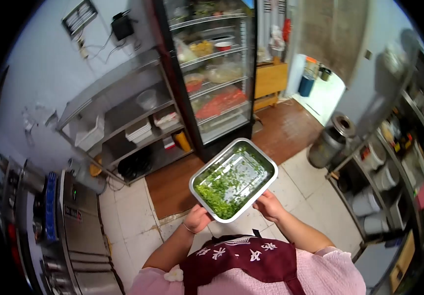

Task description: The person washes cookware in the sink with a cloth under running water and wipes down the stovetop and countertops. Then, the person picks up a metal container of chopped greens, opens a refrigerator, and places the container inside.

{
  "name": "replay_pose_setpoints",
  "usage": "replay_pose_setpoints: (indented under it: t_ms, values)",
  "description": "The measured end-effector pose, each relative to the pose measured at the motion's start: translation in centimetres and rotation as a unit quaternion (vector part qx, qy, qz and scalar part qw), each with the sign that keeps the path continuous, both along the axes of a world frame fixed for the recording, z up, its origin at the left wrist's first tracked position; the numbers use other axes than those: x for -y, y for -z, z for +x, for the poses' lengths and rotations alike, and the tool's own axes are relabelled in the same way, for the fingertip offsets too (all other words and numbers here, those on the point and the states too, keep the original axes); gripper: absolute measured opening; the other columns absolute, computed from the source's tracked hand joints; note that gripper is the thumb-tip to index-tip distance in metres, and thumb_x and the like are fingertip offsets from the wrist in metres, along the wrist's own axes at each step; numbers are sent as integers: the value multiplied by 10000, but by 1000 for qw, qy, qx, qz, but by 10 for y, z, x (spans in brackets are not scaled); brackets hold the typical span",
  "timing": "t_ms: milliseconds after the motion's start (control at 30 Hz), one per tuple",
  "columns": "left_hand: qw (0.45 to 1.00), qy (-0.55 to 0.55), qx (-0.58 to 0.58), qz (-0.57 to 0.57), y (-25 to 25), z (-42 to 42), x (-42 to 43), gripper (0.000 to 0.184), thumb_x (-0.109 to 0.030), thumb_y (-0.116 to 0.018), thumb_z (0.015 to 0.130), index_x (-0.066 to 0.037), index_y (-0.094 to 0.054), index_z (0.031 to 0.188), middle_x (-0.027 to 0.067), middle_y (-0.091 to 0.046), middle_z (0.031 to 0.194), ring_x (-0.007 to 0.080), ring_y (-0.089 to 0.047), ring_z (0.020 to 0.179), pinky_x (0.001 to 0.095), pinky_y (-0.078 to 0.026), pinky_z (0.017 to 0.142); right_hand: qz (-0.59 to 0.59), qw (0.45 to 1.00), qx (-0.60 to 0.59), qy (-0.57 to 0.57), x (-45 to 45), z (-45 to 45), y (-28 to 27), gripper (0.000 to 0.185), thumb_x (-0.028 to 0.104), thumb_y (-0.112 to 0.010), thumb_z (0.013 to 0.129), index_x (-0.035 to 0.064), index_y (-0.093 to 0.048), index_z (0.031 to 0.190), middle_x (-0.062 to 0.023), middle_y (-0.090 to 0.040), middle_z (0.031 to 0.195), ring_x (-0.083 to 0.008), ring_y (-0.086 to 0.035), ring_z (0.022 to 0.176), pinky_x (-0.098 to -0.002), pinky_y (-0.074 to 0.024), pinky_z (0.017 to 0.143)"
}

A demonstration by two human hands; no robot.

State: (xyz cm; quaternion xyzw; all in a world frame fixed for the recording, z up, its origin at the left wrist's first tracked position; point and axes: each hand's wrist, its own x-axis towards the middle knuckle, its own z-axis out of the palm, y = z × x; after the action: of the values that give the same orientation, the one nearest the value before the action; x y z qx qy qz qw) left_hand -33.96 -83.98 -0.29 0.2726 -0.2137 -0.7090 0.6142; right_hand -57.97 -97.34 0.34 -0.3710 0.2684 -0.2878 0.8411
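Observation:
A rectangular metal tray (195, 180) is held out in front of my body, over the floor. Chopped green herbs (221, 194) lie in it, thickest toward the near left corner, with bare metal showing at the right. My left hand (198, 218) grips the tray's near left corner. On the right side, my right hand (270, 205) holds the near right edge. The fingers of both hands are partly hidden beneath the tray.
A glass-door fridge (221, 73) with food on its shelves stands ahead. To its left is a metal shelf rack (123, 118) with white bins. A metal canister (331, 142) and a loaded rack (369, 182) stand right. A steel appliance (86, 221) is at left.

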Motion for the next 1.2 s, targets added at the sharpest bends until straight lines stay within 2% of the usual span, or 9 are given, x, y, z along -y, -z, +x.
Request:
replay_pose_setpoints:
  t_ms: [200,333,367,433,500,667,733,833,1200]
  values:
    - [983,-175,-42,-20,9,91,27,424,-111,-465,881,-16,-405,1290,111,-463,1297,239,-454,1191,413,-353,1012,-41,970,-64,-231,88,126,-12,219,167,-452,945,36,-516,1108,-60,-610,983,-149,-612,869,-250,-496,731]
    - [970,-242,-39,10,46,186,43,415,-51,-462,835,-13,-444,1249,116,-504,1238,266,-511,1117,431,-412,952,-172,886,-260,-342,185,208,-20,219,189,-486,927,13,-576,1022,-67,-612,979,-160,-630,836,-280,-514,720]
    - [949,-261,173,-23,60,220,51,417,-63,-477,827,-10,-453,1241,110,-519,1218,259,-531,1086,420,-431,932,-329,842,-300,-304,216,239,-25,210,178,-518,893,9,-583,999,-76,-619,978,-187,-635,807,-303,-514,709]
    - [889,-271,368,-41,54,266,60,420,-74,-491,820,-7,-462,1233,103,-535,1198,253,-551,1055,410,-449,911,-579,686,-366,-246,267,303,-26,215,162,-575,815,13,-598,968,-104,-616,1017,-248,-623,838,-359,-498,737]
    - [952,-300,-13,57,35,306,66,419,-89,-535,805,-9,-480,1213,92,-559,1160,232,-576,1007,371,-480,868,-760,509,-373,-155,306,374,-45,231,164,-586,764,28,-613,948,-133,-583,1105,-297,-558,988,-405,-443,843]
    - [948,-310,-12,71,45,388,69,424,-106,-568,800,-35,-484,1209,71,-568,1137,207,-572,1028,359,-502,839,-890,142,-416,-117,357,539,-74,294,206,-457,832,52,-625,1018,-108,-542,1186,-274,-422,1188,-469,-247,1035]
    - [942,-323,-25,87,62,407,64,491,-160,-576,782,-38,-466,1244,100,-541,1210,250,-531,1100,403,-438,941,-855,66,-489,-156,375,585,-70,344,247,-433,870,80,-607,1116,-79,-537,1207,-264,-410,1204,-496,-196,1049]
    - [922,-367,-74,93,73,419,66,488,-107,-572,794,-103,-446,1266,50,-539,1192,213,-529,1101,372,-487,883,-803,-87,-553,-204,387,618,-67,387,301,-440,888,147,-560,1221,-69,-501,1266,-268,-389,1224,-517,-177,1043]
    - [903,-400,-46,149,57,417,61,446,-159,-519,818,-41,-459,1243,86,-544,1190,226,-543,1074,367,-479,870,-831,-109,-510,-193,410,618,-51,363,285,-460,857,121,-620,1138,-56,-514,1223,-253,-380,1199,-462,-212,1028]
